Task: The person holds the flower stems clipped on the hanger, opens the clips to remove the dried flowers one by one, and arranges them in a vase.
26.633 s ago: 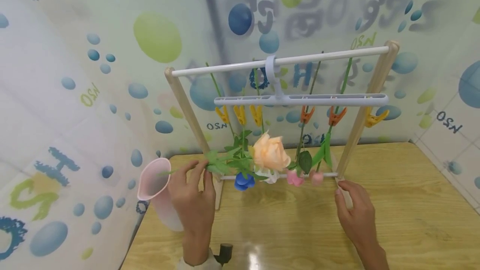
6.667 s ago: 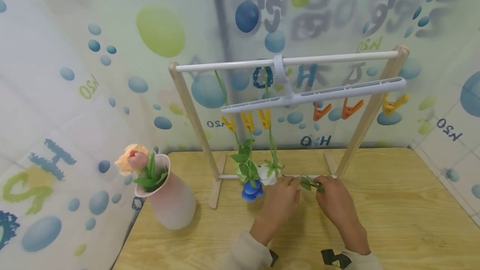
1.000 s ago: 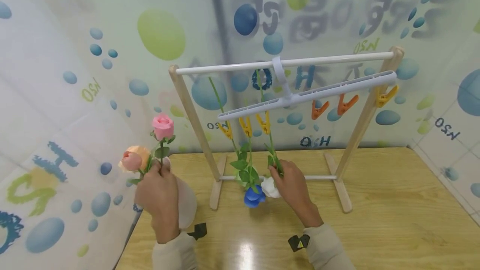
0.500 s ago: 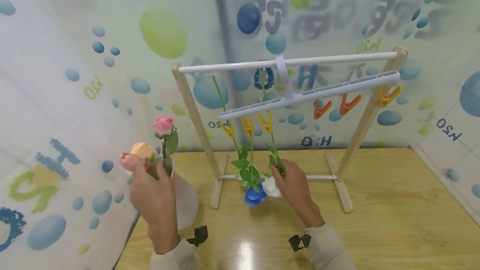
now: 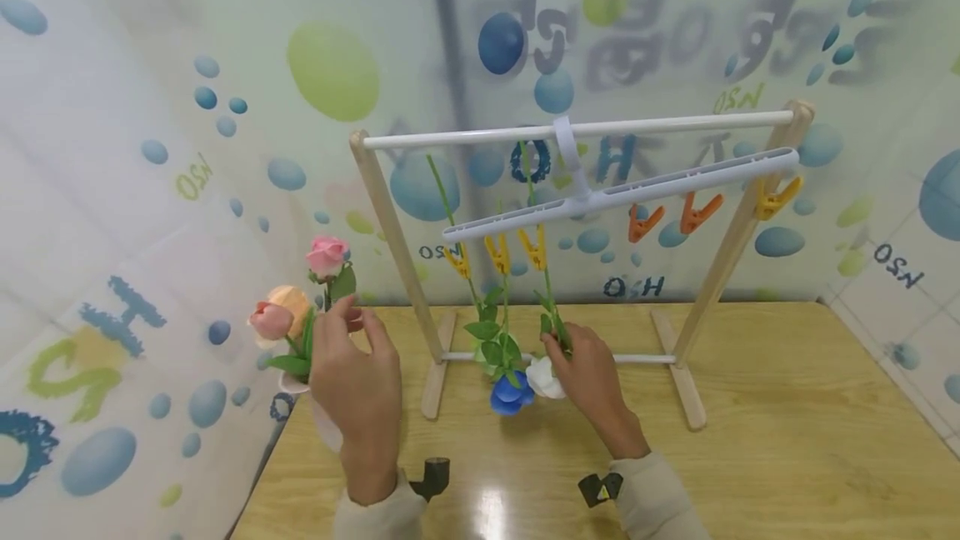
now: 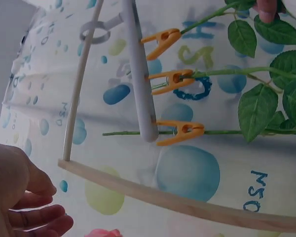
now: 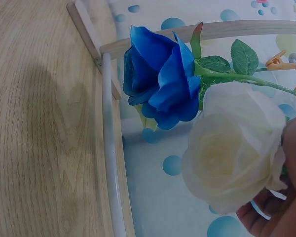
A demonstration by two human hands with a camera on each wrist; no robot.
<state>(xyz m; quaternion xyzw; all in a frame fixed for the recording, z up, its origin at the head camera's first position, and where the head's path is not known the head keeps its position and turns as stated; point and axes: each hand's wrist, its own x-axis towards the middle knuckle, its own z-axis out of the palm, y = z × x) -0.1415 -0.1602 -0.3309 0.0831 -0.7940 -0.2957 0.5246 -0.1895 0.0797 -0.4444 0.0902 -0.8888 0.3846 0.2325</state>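
Rose with big white petals (image 7: 232, 148), upside down at five o'clock in the head view. Green stem pinched between finger and thumb of the right hand (image 5: 592, 377), just above the petals. Same stem held higher up by a small yellow clip (image 5: 534, 250) on a long light grey plastic hanger (image 5: 600, 197).

Left hand (image 5: 356, 377) at half past seven, loose and spread a little, with fingers softly bent. Right behind it, a tall pink and white vase (image 5: 326, 423), mostly covered from sight. Pink rose with green leaves (image 5: 327, 257), upright near nine o'clock, bottom of its stem hidden by the left hand. Cannot tell if touching. Peach rose (image 5: 294, 300) and pinky-orange tulip (image 5: 272, 321) together at half past eight, leaning out over the rim.

Bright blue rose (image 7: 163, 74) near six o'clock, also upside down, close beside the white one. Pale green flower (image 5: 483, 355) behind the leaves, half hidden. Two more yellow clips (image 5: 497, 255) for these two stems.

Toward three o'clock on the hanger, two orange clips (image 5: 645, 223) and one last yellow clip (image 5: 778, 198). Hanger tilted, three o'clock end up, with its hook over the white top bar of a pale wooden stand (image 5: 395, 240). All on a light brown wooden tabletop (image 5: 795, 407). Behind, a pale wall with blue and green spots (image 5: 333, 69).
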